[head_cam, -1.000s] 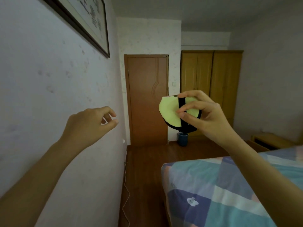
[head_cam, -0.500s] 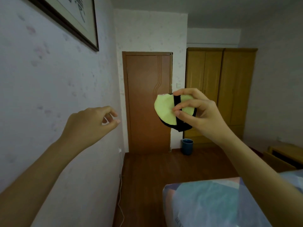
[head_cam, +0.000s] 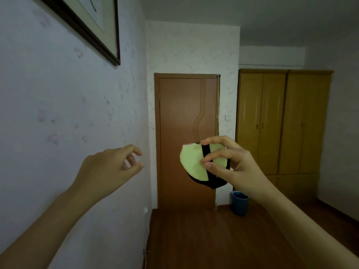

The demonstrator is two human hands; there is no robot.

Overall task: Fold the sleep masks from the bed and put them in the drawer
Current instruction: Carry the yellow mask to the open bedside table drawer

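Note:
A folded sleep mask [head_cam: 191, 162], pale green with a black strap and black underside, is held up in mid-air in front of the door. My right hand [head_cam: 231, 164] pinches it between thumb and fingers. My left hand [head_cam: 110, 169] floats at the same height to the left of the mask, close to the wall, fingers loosely curled and holding nothing. Neither the bed nor any drawer is in view.
A brown door [head_cam: 187, 140] stands shut straight ahead, with a yellow wooden wardrobe [head_cam: 281, 123] to its right. A blue bin [head_cam: 240, 202] sits on the wood floor by the door. A framed picture [head_cam: 91, 24] hangs on the left wall; a cable runs down it.
The view has tilted up and moved forward, so the checked bed and the low wooden furniture at the right have dropped out of sight. Both hands keep their pose, and the mask stays pinched.

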